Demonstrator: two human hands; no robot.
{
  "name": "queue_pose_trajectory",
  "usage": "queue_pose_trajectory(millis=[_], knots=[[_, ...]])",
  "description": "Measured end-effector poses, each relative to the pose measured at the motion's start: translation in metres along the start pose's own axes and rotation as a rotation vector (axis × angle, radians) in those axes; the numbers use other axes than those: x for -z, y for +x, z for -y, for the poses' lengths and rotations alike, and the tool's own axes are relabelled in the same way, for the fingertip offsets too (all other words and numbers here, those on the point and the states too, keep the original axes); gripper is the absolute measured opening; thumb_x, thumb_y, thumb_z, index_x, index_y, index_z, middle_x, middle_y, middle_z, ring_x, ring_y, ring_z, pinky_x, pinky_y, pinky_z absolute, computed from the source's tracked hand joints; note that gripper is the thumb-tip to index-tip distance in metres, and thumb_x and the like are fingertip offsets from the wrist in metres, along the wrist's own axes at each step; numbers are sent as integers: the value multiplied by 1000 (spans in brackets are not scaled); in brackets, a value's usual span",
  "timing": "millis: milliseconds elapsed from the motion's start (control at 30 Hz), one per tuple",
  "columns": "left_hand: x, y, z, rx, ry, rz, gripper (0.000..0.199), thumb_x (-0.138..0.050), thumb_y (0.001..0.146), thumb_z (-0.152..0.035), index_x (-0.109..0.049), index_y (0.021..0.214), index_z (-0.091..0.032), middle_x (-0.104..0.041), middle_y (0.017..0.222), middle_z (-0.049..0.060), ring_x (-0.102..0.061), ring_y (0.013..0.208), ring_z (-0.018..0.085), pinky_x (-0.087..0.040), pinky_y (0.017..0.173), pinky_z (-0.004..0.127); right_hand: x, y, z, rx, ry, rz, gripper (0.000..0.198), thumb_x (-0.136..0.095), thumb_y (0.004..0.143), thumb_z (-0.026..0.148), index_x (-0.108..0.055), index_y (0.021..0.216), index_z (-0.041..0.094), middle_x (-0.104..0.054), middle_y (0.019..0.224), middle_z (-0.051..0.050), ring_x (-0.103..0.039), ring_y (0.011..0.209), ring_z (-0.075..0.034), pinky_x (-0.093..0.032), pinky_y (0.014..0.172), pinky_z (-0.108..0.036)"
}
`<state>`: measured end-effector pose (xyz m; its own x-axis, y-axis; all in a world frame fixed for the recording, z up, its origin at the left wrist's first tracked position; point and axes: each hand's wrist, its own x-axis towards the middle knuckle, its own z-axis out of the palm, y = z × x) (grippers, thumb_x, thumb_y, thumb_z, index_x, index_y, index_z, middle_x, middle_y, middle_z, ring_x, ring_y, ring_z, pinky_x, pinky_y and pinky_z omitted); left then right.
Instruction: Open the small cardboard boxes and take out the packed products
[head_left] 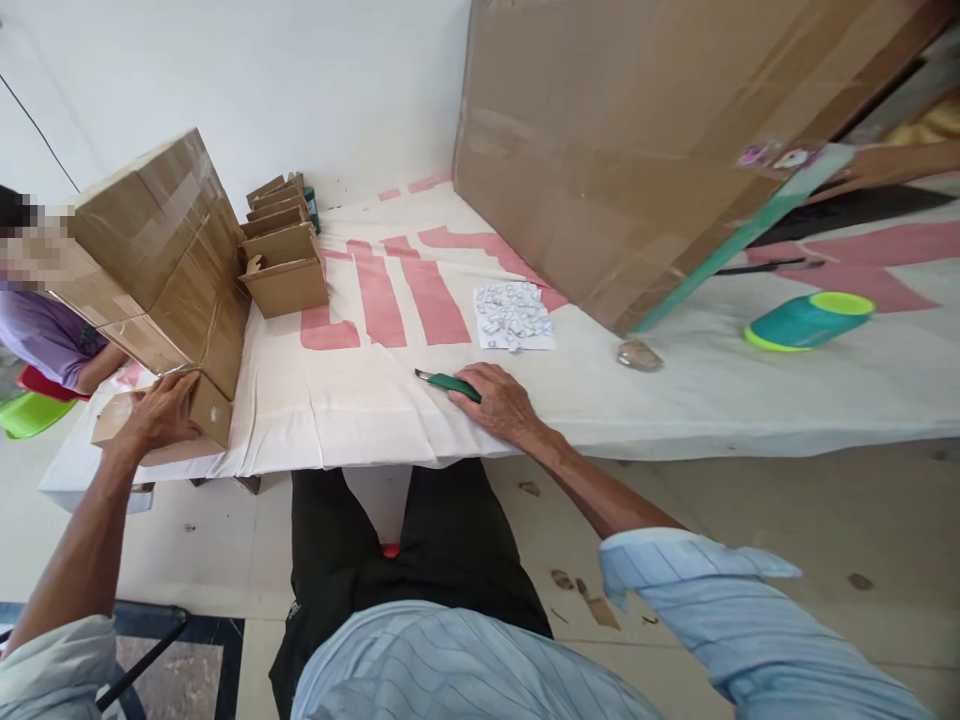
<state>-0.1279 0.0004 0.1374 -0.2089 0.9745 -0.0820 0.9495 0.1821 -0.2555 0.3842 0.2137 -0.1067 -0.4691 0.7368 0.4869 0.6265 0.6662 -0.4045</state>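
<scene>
My right hand (pixel 499 400) rests on the white cloth with its fingers closed over a green utility knife (pixel 454 385). A short length of blade points left from the knife's tip. At the table's left end, my left hand (pixel 163 412) grips a small cardboard box (pixel 214 415), thumb and fingers bent over it. Directly behind that box rises a stack of taped cardboard boxes (pixel 169 240). A white sheet covered with small paper pieces (pixel 514 315) lies beyond the knife.
A large carton (pixel 600 150) stands at the back right, with a co-worker's arm (pixel 892 165) beyond it. Open small boxes (pixel 285 275) line the back left. A tape roll (pixel 639 355) and a teal cup (pixel 810 320) lie right. Another person in a purple shirt (pixel 45 335) is far left.
</scene>
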Motion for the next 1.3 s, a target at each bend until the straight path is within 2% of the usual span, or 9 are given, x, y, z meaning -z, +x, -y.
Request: queue_pose_trajectory(millis=[300,400,500,633,733,833,1000,1133,1300], knots=[[12,27,-161,-267,-160,-159,97,-88,71,-52,-48,154,-22,-57,145,20,-54,133,43,-38,111,57,0,-1,0,9,13,-21,28,-56,100,38,-72,110,19,-74,112,-17,-64,107,-34,-52,98,-48],[16,36,-195,-330,-259,-187,94,-87,76,-53,-47,155,-23,-57,147,21,-53,137,43,-36,113,58,0,-2,-1,15,14,-37,29,-55,100,38,-72,112,18,-74,111,-17,-64,107,-33,-52,99,-48],[20,34,-188,-348,-429,-266,98,-83,82,-58,-37,163,-26,-47,162,21,-47,147,43,-34,118,63,-2,-3,-3,20,17,-51,29,-55,100,38,-73,111,18,-74,110,-17,-65,105,-33,-54,97,-48],[11,11,-130,-246,-778,-445,108,-84,77,-70,-36,165,-30,-42,169,16,-41,155,43,-31,126,65,-3,-2,-6,23,24,-66,25,-59,99,37,-73,110,19,-74,109,-15,-65,105,-33,-54,96,-48],[-15,-8,-86,-57,-1065,-440,123,-93,64,-70,-37,165,-30,-43,170,17,-37,158,46,-40,122,67,-1,2,-4,9,17,-53,21,-62,98,34,-74,110,21,-74,109,-14,-64,105,-32,-53,97,-46],[-51,-17,-66,71,-1359,-383,137,-99,55,-65,-30,168,-29,-41,172,18,-34,160,44,-43,123,61,1,7,-2,-9,14,-19,18,-63,98,31,-74,108,22,-74,110,-13,-64,105,-31,-52,97,-44],[-88,-15,-80,145,-1489,-196,137,-106,37,-51,-47,157,-23,-59,159,16,-50,149,47,-55,117,51,-2,13,1,-38,39,4,18,-65,98,30,-76,109,21,-74,110,-11,-64,106,-29,-51,97,-42],[-89,-11,-95,147,-1465,-160,113,-105,39,-50,-63,139,-19,-78,126,13,-67,131,45,-57,114,53,-10,16,10,-45,49,8,19,-66,97,29,-77,111,22,-73,111,-10,-63,105,-28,-50,94,-41],[-89,-10,-103,127,-1488,-179,110,-103,44,-46,-62,141,-19,-77,132,15,-66,133,45,-54,117,54,-17,19,21,-38,39,12,18,-66,99,32,-77,110,23,-73,110,-10,-63,104,-28,-49,93,-41]])
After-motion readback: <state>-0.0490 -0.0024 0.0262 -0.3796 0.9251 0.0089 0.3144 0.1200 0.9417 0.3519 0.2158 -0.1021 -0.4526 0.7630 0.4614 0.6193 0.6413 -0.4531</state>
